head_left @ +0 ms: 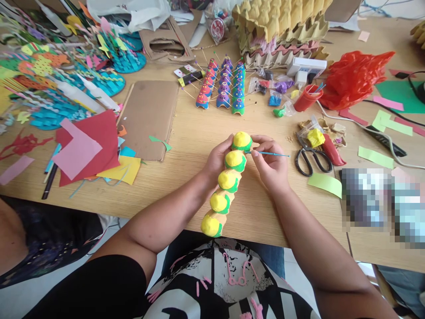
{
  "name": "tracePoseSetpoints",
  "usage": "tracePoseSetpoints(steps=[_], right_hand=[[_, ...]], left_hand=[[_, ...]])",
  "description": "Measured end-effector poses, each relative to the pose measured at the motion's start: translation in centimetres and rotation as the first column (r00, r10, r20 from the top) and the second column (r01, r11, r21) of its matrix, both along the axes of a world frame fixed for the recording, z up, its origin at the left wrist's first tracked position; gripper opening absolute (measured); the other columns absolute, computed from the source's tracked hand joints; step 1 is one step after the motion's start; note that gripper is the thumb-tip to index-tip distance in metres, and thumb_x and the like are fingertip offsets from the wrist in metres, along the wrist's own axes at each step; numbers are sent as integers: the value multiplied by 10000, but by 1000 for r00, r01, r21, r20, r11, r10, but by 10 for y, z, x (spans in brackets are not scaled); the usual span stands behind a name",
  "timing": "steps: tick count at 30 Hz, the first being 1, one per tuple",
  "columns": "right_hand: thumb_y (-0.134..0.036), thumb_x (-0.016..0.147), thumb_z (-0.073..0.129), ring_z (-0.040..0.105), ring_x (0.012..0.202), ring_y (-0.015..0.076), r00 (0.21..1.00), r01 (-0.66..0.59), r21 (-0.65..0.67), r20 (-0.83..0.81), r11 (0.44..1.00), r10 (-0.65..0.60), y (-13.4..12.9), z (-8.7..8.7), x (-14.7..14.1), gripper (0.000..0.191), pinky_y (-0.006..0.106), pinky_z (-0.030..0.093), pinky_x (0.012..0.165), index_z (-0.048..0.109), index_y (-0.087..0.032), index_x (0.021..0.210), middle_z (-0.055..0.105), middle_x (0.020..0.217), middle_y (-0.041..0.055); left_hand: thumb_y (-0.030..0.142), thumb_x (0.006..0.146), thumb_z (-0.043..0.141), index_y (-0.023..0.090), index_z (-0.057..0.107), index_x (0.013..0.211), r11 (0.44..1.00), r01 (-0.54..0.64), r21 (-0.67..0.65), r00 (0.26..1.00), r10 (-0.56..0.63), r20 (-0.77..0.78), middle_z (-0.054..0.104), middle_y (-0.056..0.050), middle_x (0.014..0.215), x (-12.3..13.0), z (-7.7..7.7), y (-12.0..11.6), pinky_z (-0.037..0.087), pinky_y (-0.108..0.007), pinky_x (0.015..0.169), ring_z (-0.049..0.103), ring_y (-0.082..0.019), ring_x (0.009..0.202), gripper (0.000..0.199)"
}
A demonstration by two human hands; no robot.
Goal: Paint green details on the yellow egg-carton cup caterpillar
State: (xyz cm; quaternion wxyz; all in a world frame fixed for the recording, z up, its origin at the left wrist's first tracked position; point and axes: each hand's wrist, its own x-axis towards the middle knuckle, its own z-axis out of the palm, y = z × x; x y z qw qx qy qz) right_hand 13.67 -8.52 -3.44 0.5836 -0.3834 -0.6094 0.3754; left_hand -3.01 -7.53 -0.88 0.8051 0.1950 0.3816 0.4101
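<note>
A strip of egg carton cups [227, 179] slants toward me over the table, its bumps covered in yellow on top with green along the lower right sides. Some bare tan carton shows on the nearer cups. My left hand [217, 161] grips the strip near its far end, fingers partly hidden behind it. Pinched in my right hand [272, 164] is a thin blue stick tool [274, 154]. Its left tip touches or nearly touches the green edge between the two farthest cups.
Three finished-looking carton caterpillars [239, 88] with toothpick legs stand ahead. Black-handled scissors [312, 159] lie right, below a red cup [307, 98] and red plastic bag [357, 79]. Egg trays [282, 22] are stacked behind. Cardboard [148, 115] and coloured paper [89, 146] lie left.
</note>
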Motion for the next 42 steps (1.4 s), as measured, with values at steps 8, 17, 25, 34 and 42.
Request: tracePoseSetpoints(steps=[8,17,25,34,42], right_hand=[[-411,976,738,710,1193,273,986,56,132,150,990,-76,1,4,3,200,536,557,1065,621,-280,881,774,1231,70],[-356,990,720,716,1152,261,978,72,167,183,983,-103,1,5,3,161,513,554,1021,624,-280,884,777,1198,64],[-372,993,717,709,1162,260,979,72,146,178,987,-98,-1,5,2,164,512,552,1031,628,-281,890,772,1209,71],[-347,987,724,695,1203,261,986,30,165,156,986,-56,1,3,5,142,505,536,1070,639,-267,905,751,1237,70],[-297,983,727,703,1148,241,978,60,182,186,982,-94,3,3,4,133,477,541,1017,626,-271,901,753,1182,65]], left_hand=[[766,908,628,265,665,887,1000,10,-28,1000,-10,-6,608,-31,548,0,-3,0,384,-271,398,574,-178,416,503],[721,924,637,270,699,942,1000,-9,5,1000,9,27,627,-31,563,1,-3,-1,435,-296,440,604,-188,457,455],[691,931,640,275,699,948,1000,-9,4,999,9,34,625,-34,567,0,-7,0,453,-308,465,631,-211,489,421],[722,906,665,262,672,905,999,36,2,999,-36,29,590,-16,546,-2,-5,0,406,-267,435,594,-183,456,460],[676,911,683,264,706,932,1000,20,-3,999,-20,29,612,-12,555,2,-1,0,398,-267,458,578,-165,453,414]])
